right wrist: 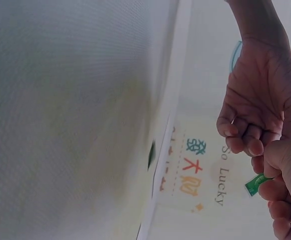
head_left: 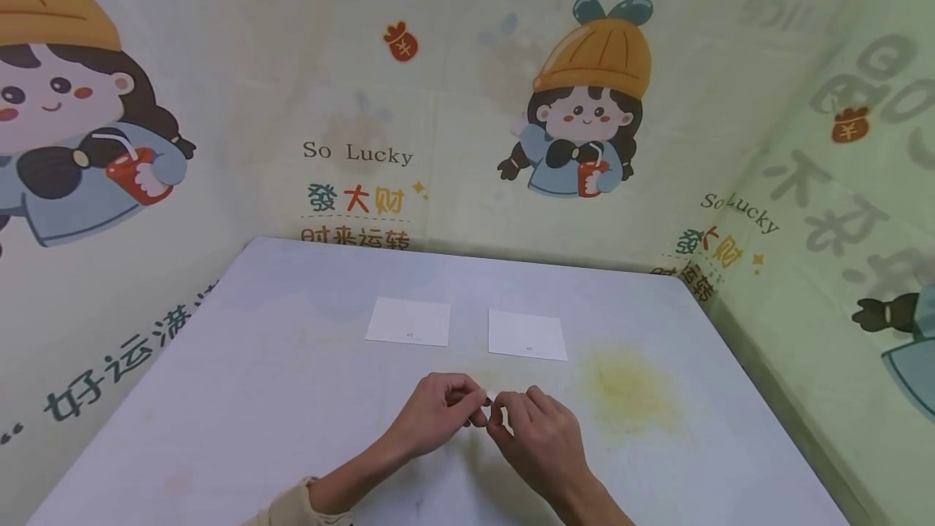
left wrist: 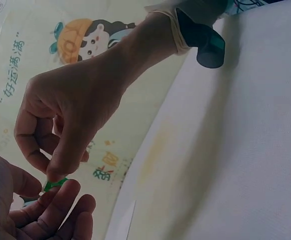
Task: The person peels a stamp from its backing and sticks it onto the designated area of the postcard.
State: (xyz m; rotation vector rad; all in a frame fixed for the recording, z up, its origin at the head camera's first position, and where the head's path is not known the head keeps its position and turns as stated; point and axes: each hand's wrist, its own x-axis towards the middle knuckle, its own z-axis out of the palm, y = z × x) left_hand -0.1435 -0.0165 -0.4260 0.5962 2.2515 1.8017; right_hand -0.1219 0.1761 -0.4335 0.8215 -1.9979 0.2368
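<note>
Both hands meet above the near middle of the white table in the head view. A small flat green piece with a pale edge [right wrist: 255, 185] sits at their fingertips. My right hand [head_left: 542, 438] pinches it between thumb and finger. From the other side, my left hand [head_left: 438, 414] grips it with thumb and fingertips, and its other fingers are curled. In the left wrist view the green piece [left wrist: 55, 184] is mostly covered by fingers. Beyond the hands lie two white cards, the left card [head_left: 409, 321] and the right card [head_left: 527, 334], each with a tiny printed mark.
The white table [head_left: 241, 396] bears a yellowish stain [head_left: 631, 388] to the right. Printed cloth walls [head_left: 467, 104] stand close behind it and along both sides. A dark green sliver [right wrist: 151, 155] shows near the table's edge in the right wrist view; its kind is unclear.
</note>
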